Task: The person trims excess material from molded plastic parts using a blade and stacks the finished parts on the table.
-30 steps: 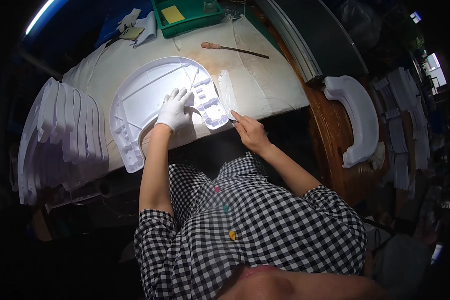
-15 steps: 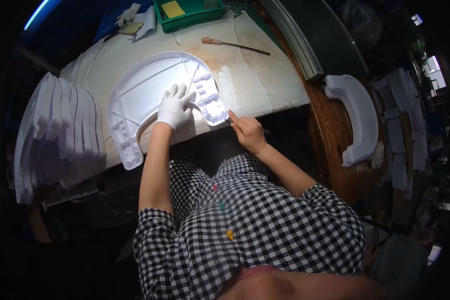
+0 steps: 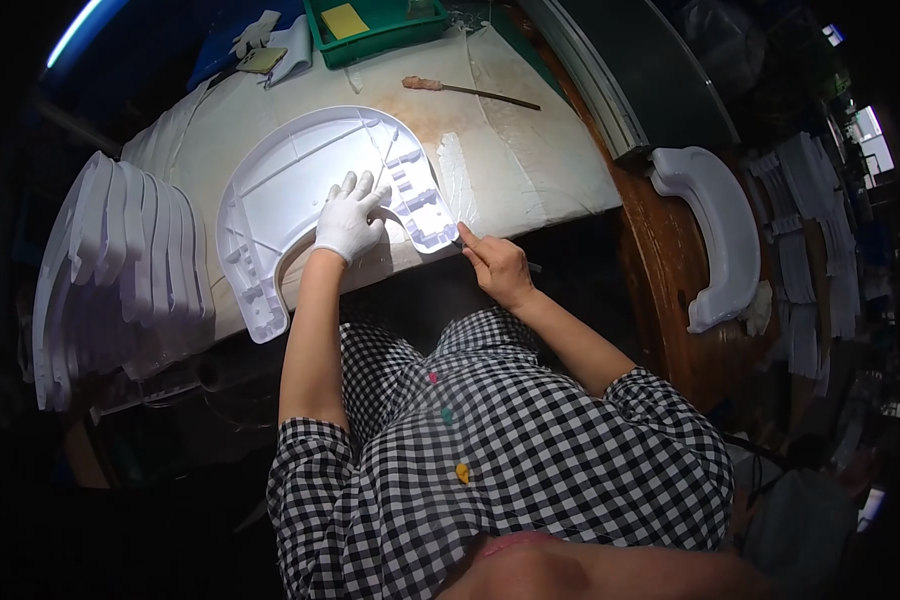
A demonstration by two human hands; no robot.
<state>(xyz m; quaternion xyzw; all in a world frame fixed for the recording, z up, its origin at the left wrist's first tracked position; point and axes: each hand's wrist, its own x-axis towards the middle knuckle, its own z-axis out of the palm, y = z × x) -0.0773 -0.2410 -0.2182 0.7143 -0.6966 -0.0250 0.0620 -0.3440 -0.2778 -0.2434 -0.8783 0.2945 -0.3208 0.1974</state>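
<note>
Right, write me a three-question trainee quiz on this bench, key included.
1. True or false: the left hand is gloved and the right hand is bare.
2. What does the left hand rest on?
3. Fill in: the yellow item lies inside the ____ tray.

Key:
1. True
2. The curved white part
3. Green
</note>
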